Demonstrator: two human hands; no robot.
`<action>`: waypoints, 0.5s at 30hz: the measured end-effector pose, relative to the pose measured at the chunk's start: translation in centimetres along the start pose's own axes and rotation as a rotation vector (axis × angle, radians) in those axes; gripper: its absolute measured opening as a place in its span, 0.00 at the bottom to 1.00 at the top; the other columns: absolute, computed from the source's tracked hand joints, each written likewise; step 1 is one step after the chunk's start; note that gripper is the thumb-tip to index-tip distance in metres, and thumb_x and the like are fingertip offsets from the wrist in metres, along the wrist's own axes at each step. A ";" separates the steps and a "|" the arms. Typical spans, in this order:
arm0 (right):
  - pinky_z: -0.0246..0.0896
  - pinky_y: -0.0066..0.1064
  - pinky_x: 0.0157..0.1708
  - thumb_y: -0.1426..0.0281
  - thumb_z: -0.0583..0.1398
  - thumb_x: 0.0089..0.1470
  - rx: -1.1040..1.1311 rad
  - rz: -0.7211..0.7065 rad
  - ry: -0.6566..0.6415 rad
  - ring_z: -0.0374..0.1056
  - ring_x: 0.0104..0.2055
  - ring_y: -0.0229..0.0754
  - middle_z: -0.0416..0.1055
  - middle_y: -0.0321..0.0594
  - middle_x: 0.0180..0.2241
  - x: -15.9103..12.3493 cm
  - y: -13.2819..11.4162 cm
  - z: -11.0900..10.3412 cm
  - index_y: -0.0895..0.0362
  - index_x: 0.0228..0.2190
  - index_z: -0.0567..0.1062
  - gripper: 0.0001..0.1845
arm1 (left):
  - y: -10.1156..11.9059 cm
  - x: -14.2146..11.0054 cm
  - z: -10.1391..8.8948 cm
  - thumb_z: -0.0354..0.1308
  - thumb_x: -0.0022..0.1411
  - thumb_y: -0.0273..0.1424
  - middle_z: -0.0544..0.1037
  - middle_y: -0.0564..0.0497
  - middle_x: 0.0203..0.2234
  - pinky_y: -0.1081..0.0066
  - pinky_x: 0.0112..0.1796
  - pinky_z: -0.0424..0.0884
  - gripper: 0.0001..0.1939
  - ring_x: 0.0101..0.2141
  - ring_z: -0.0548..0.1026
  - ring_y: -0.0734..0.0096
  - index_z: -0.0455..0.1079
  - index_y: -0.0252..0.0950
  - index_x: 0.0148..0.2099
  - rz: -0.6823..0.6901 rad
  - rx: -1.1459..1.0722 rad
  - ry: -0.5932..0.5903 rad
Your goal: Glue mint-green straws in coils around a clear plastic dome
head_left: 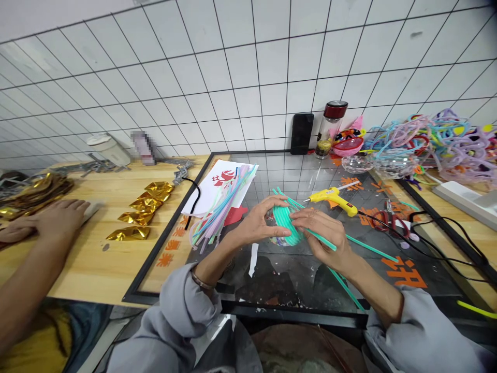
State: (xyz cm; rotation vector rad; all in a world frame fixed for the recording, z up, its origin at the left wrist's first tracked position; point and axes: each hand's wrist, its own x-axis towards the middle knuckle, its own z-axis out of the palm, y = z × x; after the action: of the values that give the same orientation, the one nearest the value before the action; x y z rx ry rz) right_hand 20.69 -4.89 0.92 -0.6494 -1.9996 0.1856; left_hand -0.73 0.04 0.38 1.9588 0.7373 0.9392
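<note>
Over the glass-topped work board (295, 280), my left hand (258, 223) curls around a small round object wound in teal pipe cleaner (286, 221). My right hand (324, 233) pinches the loose teal strand (368, 249), which trails off to the right across the glass. Both hands meet at the teal ball, fingers closed on it. Grey sleeves cover both forearms.
A yellow glue gun (332, 198) lies just beyond my hands, its black cord running right. Pastel pipe cleaners (221, 212) lie on white paper at left. Gold foil pieces (145, 207) sit on the wooden table. Another person's hand (58, 217) rests far left. A colourful pile (438, 142) fills the back right.
</note>
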 end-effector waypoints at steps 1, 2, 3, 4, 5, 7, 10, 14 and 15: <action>0.72 0.43 0.48 0.80 0.56 0.57 0.001 0.002 -0.004 0.76 0.46 0.45 0.79 0.45 0.42 0.0 0.0 0.0 0.54 0.43 0.77 0.16 | 0.1 0.0 0.0 0.72 0.49 0.43 0.69 0.39 0.58 0.49 0.60 0.61 0.30 0.60 0.67 0.50 0.70 0.39 0.52 0.008 0.000 0.002; 0.72 0.43 0.48 0.80 0.56 0.57 0.001 0.000 -0.005 0.75 0.46 0.45 0.79 0.45 0.42 0.1 0.0 0.0 0.54 0.43 0.77 0.16 | 0.1 0.0 0.0 0.72 0.49 0.43 0.70 0.39 0.57 0.50 0.60 0.61 0.29 0.60 0.67 0.51 0.70 0.38 0.52 0.016 -0.002 0.004; 0.72 0.43 0.48 0.80 0.56 0.57 -0.001 -0.004 -0.004 0.75 0.46 0.45 0.79 0.45 0.42 0.1 0.0 0.0 0.54 0.43 0.77 0.16 | 0.1 0.0 0.0 0.72 0.50 0.42 0.71 0.40 0.56 0.50 0.60 0.61 0.29 0.60 0.68 0.51 0.70 0.38 0.52 0.022 -0.008 0.005; 0.72 0.43 0.47 0.80 0.57 0.57 -0.001 -0.009 0.001 0.76 0.46 0.45 0.79 0.45 0.42 0.1 0.0 0.0 0.54 0.43 0.77 0.16 | 0.1 0.0 0.0 0.72 0.50 0.42 0.72 0.40 0.55 0.51 0.60 0.61 0.29 0.59 0.68 0.52 0.70 0.38 0.52 0.023 -0.015 0.006; 0.72 0.43 0.47 0.80 0.57 0.57 -0.002 -0.014 0.007 0.76 0.45 0.45 0.79 0.45 0.42 0.1 0.0 0.0 0.54 0.43 0.77 0.15 | 0.2 0.0 0.0 0.72 0.50 0.42 0.72 0.41 0.54 0.51 0.60 0.61 0.29 0.58 0.69 0.52 0.70 0.38 0.52 0.016 -0.022 0.004; 0.73 0.43 0.47 0.80 0.56 0.58 -0.003 -0.016 0.013 0.76 0.45 0.45 0.79 0.45 0.42 0.1 0.0 0.0 0.54 0.43 0.76 0.15 | 0.2 0.0 0.0 0.72 0.50 0.42 0.73 0.41 0.54 0.53 0.60 0.62 0.29 0.58 0.69 0.53 0.70 0.38 0.52 -0.013 -0.036 0.001; 0.73 0.44 0.47 0.80 0.56 0.58 -0.006 -0.019 0.009 0.76 0.45 0.45 0.79 0.46 0.42 0.1 0.0 0.0 0.54 0.44 0.76 0.16 | 0.4 -0.1 0.0 0.72 0.49 0.43 0.72 0.42 0.54 0.55 0.56 0.66 0.32 0.55 0.71 0.53 0.69 0.39 0.54 -0.087 -0.033 -0.012; 0.72 0.44 0.47 0.80 0.56 0.58 -0.015 -0.016 0.004 0.75 0.46 0.45 0.79 0.46 0.42 0.1 0.0 0.0 0.54 0.44 0.76 0.16 | 0.5 -0.1 0.0 0.72 0.49 0.43 0.71 0.42 0.55 0.58 0.53 0.68 0.37 0.54 0.71 0.53 0.65 0.39 0.58 -0.142 -0.022 -0.021; 0.72 0.44 0.47 0.81 0.56 0.58 -0.017 -0.015 0.002 0.75 0.46 0.45 0.79 0.46 0.42 0.1 0.0 0.0 0.54 0.44 0.76 0.16 | 0.5 -0.1 0.0 0.72 0.49 0.42 0.71 0.42 0.55 0.57 0.54 0.67 0.37 0.55 0.71 0.53 0.65 0.39 0.58 -0.136 -0.019 -0.021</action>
State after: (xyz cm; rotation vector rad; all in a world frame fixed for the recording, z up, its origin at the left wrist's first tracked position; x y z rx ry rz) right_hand 20.68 -4.84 0.98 -0.6450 -2.0053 0.1595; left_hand -0.76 -0.28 0.78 1.8742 0.8360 0.8395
